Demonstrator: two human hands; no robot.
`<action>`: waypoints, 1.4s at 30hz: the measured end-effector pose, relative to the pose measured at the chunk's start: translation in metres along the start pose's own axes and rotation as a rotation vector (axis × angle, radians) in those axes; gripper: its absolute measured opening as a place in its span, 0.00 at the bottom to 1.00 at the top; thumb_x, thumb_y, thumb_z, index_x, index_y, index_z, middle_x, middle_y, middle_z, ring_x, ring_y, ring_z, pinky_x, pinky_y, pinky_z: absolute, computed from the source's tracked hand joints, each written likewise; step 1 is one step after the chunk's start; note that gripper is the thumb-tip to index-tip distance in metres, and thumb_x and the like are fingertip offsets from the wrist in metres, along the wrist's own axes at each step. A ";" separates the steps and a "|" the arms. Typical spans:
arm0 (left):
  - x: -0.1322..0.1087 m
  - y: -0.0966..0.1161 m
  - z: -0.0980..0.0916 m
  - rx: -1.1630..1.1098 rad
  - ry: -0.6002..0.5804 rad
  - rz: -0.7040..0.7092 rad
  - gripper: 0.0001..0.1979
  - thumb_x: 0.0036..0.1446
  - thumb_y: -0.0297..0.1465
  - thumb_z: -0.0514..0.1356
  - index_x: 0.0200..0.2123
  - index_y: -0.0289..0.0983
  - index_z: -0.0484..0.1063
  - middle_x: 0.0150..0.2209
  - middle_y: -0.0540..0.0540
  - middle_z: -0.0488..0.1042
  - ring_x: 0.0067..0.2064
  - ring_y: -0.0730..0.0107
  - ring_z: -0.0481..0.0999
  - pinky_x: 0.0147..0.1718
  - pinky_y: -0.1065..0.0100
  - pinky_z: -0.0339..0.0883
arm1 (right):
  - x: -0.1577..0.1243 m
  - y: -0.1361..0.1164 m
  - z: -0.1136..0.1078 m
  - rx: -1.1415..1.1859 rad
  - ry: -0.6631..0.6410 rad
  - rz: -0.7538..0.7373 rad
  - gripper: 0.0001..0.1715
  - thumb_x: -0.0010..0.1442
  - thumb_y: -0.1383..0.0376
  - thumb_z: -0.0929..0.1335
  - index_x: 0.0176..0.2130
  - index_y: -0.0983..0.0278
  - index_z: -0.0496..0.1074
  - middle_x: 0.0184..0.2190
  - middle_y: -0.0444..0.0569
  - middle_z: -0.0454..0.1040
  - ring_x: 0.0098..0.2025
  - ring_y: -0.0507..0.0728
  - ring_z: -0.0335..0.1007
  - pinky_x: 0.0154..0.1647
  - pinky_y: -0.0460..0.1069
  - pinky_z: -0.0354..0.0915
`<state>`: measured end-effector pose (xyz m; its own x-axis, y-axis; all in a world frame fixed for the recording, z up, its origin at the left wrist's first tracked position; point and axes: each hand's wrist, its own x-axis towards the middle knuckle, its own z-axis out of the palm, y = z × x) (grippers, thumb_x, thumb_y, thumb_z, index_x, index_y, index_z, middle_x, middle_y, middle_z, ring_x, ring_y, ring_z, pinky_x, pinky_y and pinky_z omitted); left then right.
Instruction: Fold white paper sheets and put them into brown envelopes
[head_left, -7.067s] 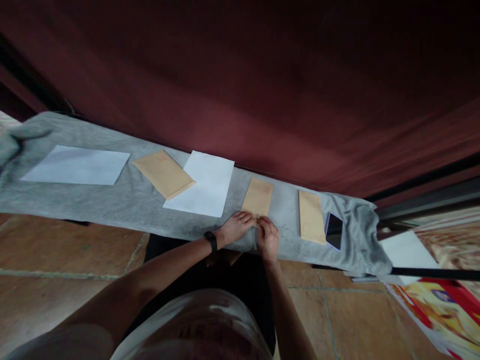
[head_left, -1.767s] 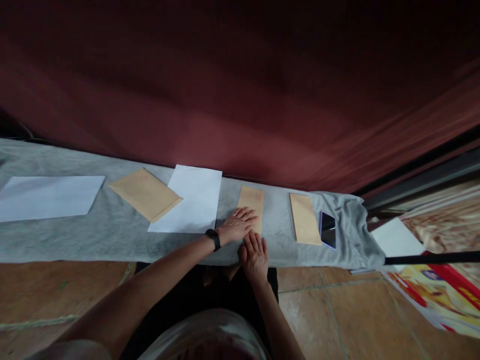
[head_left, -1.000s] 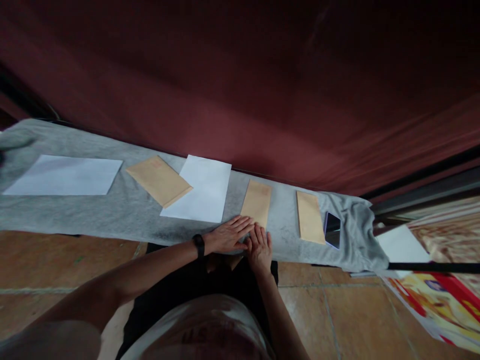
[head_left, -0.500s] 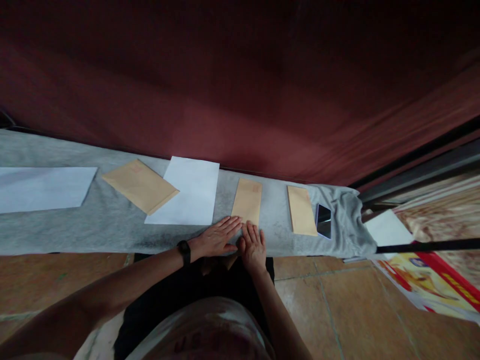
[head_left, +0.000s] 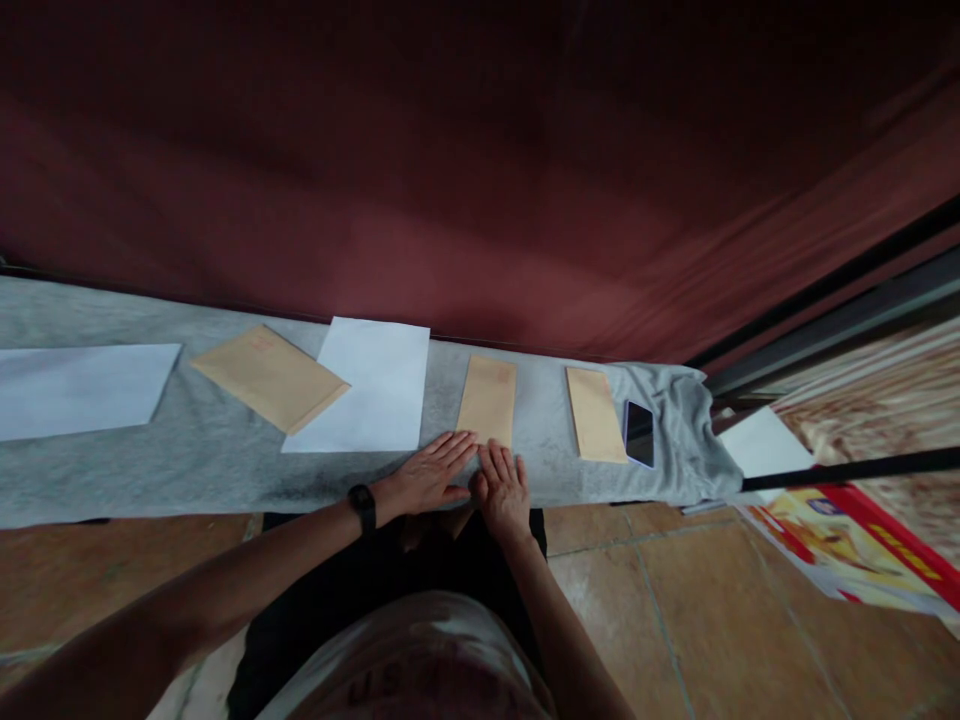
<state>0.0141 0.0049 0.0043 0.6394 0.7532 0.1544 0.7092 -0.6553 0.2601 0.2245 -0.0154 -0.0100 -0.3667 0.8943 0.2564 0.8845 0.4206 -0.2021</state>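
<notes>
A brown paper envelope [head_left: 487, 398] lies flat and upright on the grey cloth in front of me. My left hand [head_left: 433, 472], with a dark band on its wrist, is open, its fingertips resting at the envelope's near left corner. Beside it my right hand [head_left: 502, 490] lies open and flat, fingers stretched over the near edge. The hands cover that near end, so what lies under them is hidden. To the right is a second, narrower brown envelope [head_left: 596, 415]. Further left, another brown envelope [head_left: 270, 375] lies slanted, partly over a white sheet of paper [head_left: 382, 385].
A grey cloth [head_left: 225, 480] covers the narrow table. A phone [head_left: 639, 433] lies near its bunched right end, and white paper [head_left: 82, 388] at the far left. A dark red curtain [head_left: 450, 250] hangs behind. On the right are a dark bar [head_left: 855, 467] and a red-yellow box [head_left: 862, 540].
The view has shifted slightly, so the things on the table appear a little further left. Both hands stay at the near end of the middle envelope, with little visible movement.
</notes>
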 end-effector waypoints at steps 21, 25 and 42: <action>0.071 -0.007 0.013 0.072 0.117 -0.299 0.28 0.69 0.34 0.45 0.69 0.32 0.58 0.72 0.38 0.54 0.73 0.57 0.50 0.70 0.52 0.41 | 0.000 -0.002 0.000 0.024 0.001 0.033 0.31 0.71 0.63 0.60 0.70 0.58 0.56 0.70 0.49 0.59 0.71 0.61 0.54 0.73 0.62 0.42; 0.076 0.001 0.019 0.102 0.206 -0.499 0.30 0.67 0.35 0.51 0.68 0.30 0.59 0.72 0.32 0.53 0.73 0.50 0.50 0.69 0.51 0.44 | -0.001 -0.003 0.002 0.012 0.017 0.050 0.31 0.71 0.63 0.60 0.70 0.57 0.56 0.69 0.49 0.60 0.71 0.62 0.53 0.72 0.64 0.41; 0.073 0.013 0.016 -0.060 0.186 -0.433 0.34 0.64 0.31 0.49 0.71 0.27 0.50 0.70 0.25 0.53 0.69 0.27 0.52 0.60 0.32 0.47 | -0.003 -0.003 -0.002 0.063 0.005 0.041 0.29 0.72 0.63 0.59 0.69 0.59 0.59 0.69 0.51 0.61 0.71 0.63 0.52 0.72 0.65 0.42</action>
<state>0.0747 0.0500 0.0034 0.2213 0.9573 0.1860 0.8770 -0.2788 0.3914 0.2234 -0.0193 -0.0084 -0.3293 0.9102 0.2511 0.8786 0.3928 -0.2717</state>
